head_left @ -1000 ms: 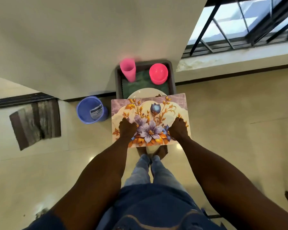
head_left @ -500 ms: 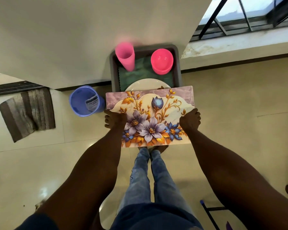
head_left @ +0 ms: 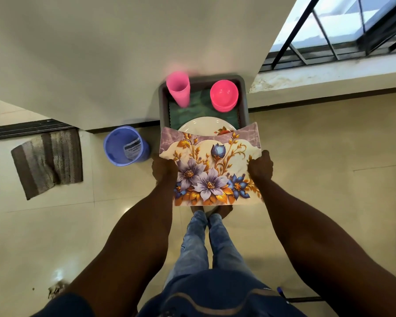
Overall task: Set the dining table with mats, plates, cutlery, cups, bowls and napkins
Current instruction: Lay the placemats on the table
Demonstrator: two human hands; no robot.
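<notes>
The floral mat (head_left: 209, 167) is what we have in hand, held flat above the floor and over our feet, its long axis running left to right between our two hands. Far left on the floor lies a striped rug (head_left: 47, 162), and nearer the middle stands a blue bin (head_left: 125, 146) with a label inside. Our left hand (head_left: 164, 168) grips the mat's left short edge, with most of the fingers hidden beneath the sheet, so we cannot tell exactly how they curl. Beyond the mat, against the wall, sits a grey crate (head_left: 242, 99) holding a stack of pink cups (head_left: 178, 91) on its left, a white plate (head_left: 202, 125) partly covered by the mat's far edge, and pink bowls (head_left: 224, 94) on its right. Our right hand (head_left: 260, 167) pinches the right short edge, the thumb on top. Both hands sit equally near the mat, one at each end, so we judge that the coming move, carrying it to the table, turns on keeping it level across that left-right axis. No table shows here. A barred window (head_left: 343, 26) fills the far right.
</notes>
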